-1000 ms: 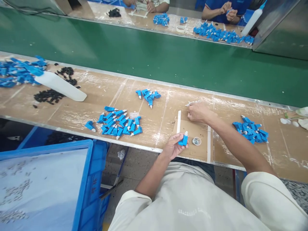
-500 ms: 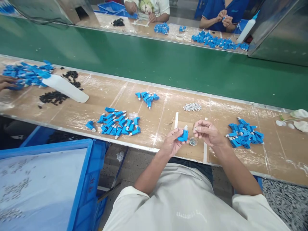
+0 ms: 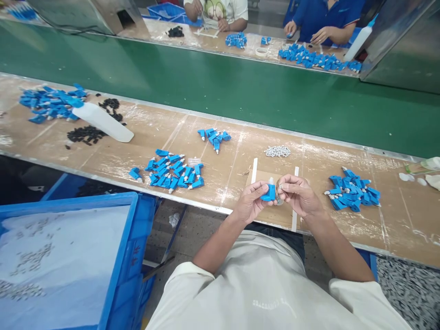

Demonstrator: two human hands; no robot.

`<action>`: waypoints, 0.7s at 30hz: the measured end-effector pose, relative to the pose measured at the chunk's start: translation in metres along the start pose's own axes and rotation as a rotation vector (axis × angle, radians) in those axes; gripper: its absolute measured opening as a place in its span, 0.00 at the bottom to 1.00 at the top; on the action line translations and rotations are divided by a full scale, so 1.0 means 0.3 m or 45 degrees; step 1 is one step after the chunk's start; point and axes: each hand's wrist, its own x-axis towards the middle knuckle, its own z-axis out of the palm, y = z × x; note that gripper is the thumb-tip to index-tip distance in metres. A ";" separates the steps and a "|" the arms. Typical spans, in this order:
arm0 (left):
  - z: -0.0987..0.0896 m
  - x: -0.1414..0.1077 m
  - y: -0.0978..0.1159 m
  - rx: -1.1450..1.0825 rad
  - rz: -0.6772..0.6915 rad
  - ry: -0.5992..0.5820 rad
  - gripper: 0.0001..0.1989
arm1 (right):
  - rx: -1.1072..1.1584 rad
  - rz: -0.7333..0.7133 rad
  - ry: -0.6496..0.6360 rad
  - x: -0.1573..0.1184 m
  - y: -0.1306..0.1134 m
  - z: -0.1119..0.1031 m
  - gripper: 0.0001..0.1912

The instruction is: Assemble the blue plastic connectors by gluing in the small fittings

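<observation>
My left hand [image 3: 253, 201] is closed on a blue plastic part [image 3: 269, 192] with a whitish tip pointing up. Close beside it, my right hand [image 3: 299, 195] pinches something small at its fingertips, too tiny to make out. A small clear round dish [image 3: 279, 200] lies under the fingers, mostly hidden by them. Beyond the hands sits a pile of small whitish pieces [image 3: 277, 151]. Similar blue parts lie in a heap to the right [image 3: 354, 190], a wider group to the left [image 3: 175, 169] and a small cluster farther back [image 3: 215, 137].
A white bottle with a blue cap [image 3: 103, 121] lies by black pieces [image 3: 85, 134] at the left. A blue crate [image 3: 129, 229] stands below the bench at left. Beyond the green belt [image 3: 220, 78], two people work at another bench. White tape strips [image 3: 294, 215] flank the work spot.
My two hands have come closer together, the right fingertips now near the blue part and over the dish. Across the belt, the person in blue has parted their hands. A hand at far left has withdrawn.
</observation>
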 end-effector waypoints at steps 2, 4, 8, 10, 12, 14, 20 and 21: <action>0.007 -0.004 0.005 -0.003 -0.009 -0.007 0.21 | -0.026 -0.024 0.006 -0.004 0.007 0.001 0.16; 0.013 -0.009 0.012 -0.011 -0.050 0.005 0.18 | -0.100 -0.104 0.005 -0.014 0.010 0.002 0.17; 0.018 -0.016 0.027 -0.077 -0.203 0.100 0.10 | -0.389 -0.375 -0.007 -0.048 -0.002 0.008 0.15; 0.020 -0.019 0.034 -0.102 -0.296 0.132 0.09 | -0.547 -0.493 -0.015 -0.060 -0.016 0.007 0.12; 0.022 -0.021 0.040 -0.113 -0.365 0.137 0.09 | -0.683 -0.580 -0.047 -0.065 -0.030 0.003 0.10; 0.026 -0.022 0.044 -0.116 -0.405 0.128 0.10 | -0.792 -0.643 -0.095 -0.063 -0.039 -0.006 0.09; 0.021 -0.023 0.046 -0.099 -0.461 0.096 0.10 | -1.001 -0.800 -0.170 -0.045 -0.039 -0.031 0.07; 0.018 -0.024 0.046 -0.102 -0.459 0.095 0.10 | -1.018 -0.835 -0.181 -0.042 -0.038 -0.033 0.07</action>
